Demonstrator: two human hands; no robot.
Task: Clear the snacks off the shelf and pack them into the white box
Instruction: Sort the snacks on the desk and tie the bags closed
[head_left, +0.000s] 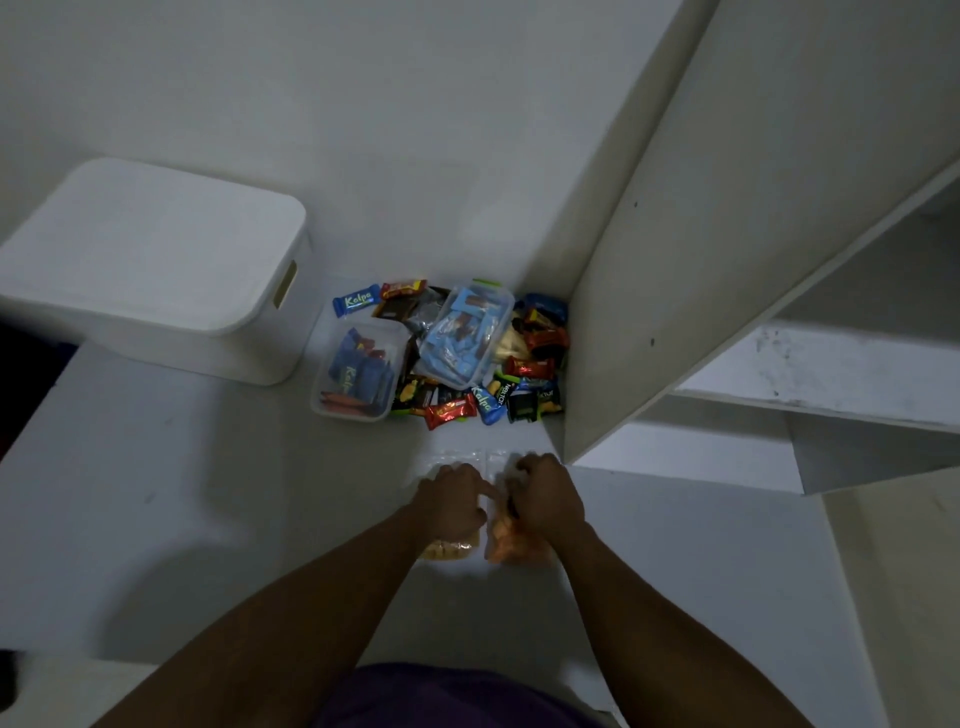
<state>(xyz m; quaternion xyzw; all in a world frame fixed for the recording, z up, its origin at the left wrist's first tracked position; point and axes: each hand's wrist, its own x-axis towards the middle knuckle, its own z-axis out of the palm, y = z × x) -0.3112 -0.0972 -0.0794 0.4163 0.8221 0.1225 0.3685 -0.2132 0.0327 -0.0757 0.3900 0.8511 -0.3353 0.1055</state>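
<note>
A pile of wrapped snacks (524, 364) lies on the white shelf surface (208, 493) against the upright panel. Two clear plastic tubs sit in the pile: one (358, 371) holds blue Kalpa packs, the other (467, 338) lies tilted with light-blue packs. The white box (156, 270) stands at the left with its lid on. Nearer me, my left hand (451, 499) grips a clear packet of pale biscuits (447, 550). My right hand (545, 493) grips a clear bag of orange snacks (511, 543). Both packets are partly hidden under my hands.
A tall white shelf panel (649, 260) rises at the right, with lower shelves (831, 374) beyond it. A white wall runs along the back. A dark area (26, 364) shows past the shelf's left edge. Purple clothing (452, 696) fills the bottom.
</note>
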